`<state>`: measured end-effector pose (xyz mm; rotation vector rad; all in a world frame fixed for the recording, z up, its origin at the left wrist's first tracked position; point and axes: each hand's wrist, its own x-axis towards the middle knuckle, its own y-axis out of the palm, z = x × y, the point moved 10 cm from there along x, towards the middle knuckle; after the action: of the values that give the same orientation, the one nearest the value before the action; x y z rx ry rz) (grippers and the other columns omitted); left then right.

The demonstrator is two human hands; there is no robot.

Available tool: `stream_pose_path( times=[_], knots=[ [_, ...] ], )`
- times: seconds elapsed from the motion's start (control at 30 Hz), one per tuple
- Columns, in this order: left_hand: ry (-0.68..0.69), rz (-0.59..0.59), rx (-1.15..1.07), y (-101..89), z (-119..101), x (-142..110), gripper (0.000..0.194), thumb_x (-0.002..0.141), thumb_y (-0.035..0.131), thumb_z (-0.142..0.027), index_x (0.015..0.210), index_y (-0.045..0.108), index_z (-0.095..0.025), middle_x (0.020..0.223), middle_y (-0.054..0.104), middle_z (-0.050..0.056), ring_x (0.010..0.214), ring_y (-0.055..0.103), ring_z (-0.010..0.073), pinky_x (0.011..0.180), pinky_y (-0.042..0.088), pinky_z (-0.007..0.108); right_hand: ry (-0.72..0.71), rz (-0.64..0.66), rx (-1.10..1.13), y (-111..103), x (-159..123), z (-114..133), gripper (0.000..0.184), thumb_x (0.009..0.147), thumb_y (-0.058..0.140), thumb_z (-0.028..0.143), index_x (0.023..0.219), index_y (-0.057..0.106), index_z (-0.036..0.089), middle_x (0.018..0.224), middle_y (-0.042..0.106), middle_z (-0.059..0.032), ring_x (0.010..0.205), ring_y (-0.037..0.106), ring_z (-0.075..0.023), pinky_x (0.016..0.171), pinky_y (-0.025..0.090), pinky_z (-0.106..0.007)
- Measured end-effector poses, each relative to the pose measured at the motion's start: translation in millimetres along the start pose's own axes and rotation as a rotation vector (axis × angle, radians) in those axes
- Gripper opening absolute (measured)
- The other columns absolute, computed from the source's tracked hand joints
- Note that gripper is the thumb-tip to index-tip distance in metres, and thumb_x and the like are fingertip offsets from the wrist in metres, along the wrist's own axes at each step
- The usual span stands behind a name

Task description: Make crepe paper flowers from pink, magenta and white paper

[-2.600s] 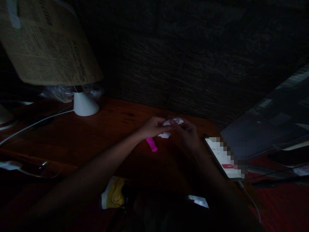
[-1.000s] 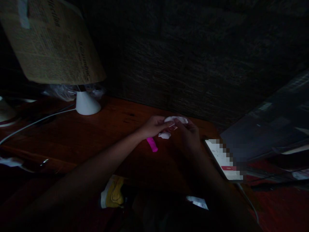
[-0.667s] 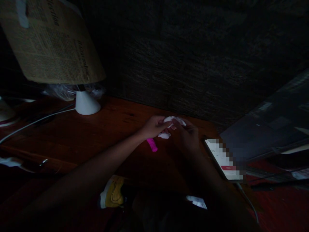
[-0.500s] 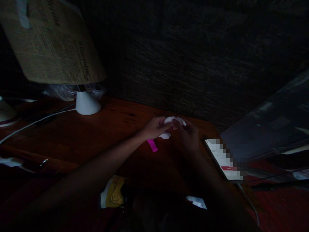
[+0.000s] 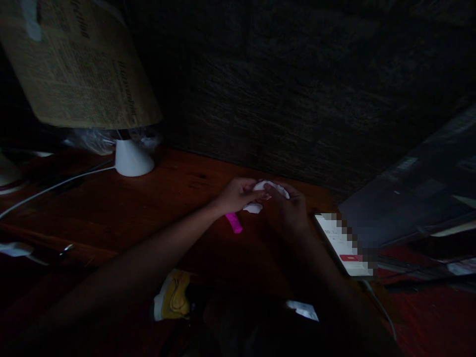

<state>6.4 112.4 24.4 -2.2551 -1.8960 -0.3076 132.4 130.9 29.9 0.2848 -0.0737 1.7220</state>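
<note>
Between both hands is a soft white strip (image 5: 280, 190), bent and uneven; it could be clay or tissue, too dim to tell. My left hand (image 5: 237, 194) pinches its left end, thumb on the near side. My right hand (image 5: 292, 204) grips the right part, thumb tip pressed near the middle. Just below the fingers a second white piece (image 5: 253, 208) lies on the wooden table (image 5: 186, 188), partly covered by my left hand. Beside it, under my left wrist, rests a bright pink strip (image 5: 234, 223). Most fingertips are hidden behind the white strip.
At the left stands a lamp with a white cone base (image 5: 133, 159) and newsprint shade (image 5: 89, 69); its cord runs left. A lit phone (image 5: 340, 243) with a cable lies at the table's right edge. A dark wall (image 5: 260, 99) rises behind. Below is a yellow shoe (image 5: 174, 297).
Both hands stay in nearly the same place, the fingers shifting slightly as they work the white strip. Its outline has bent and its right end now hangs lower. The pink strip stays put.
</note>
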Motion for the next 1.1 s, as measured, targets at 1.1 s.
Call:
stream_pose_path(
  times=[1.1],
  knots=[
    [0.123,-0.100,0.050,-16.5,-9,5,0.019,0.081,0.069,-0.022,0.098,0.070,-0.012,0.094,0.075,0.008,0.085,0.070,0.0165,0.077,0.052,0.028,-0.178,-0.007,-0.096,-2,1,13,0.027,0.072,0.078,0.042,0.090,0.075,0.022,0.092,0.076,-0.0040,0.086,0.070,-0.0208,0.082,0.055,-0.037]
  ],
)
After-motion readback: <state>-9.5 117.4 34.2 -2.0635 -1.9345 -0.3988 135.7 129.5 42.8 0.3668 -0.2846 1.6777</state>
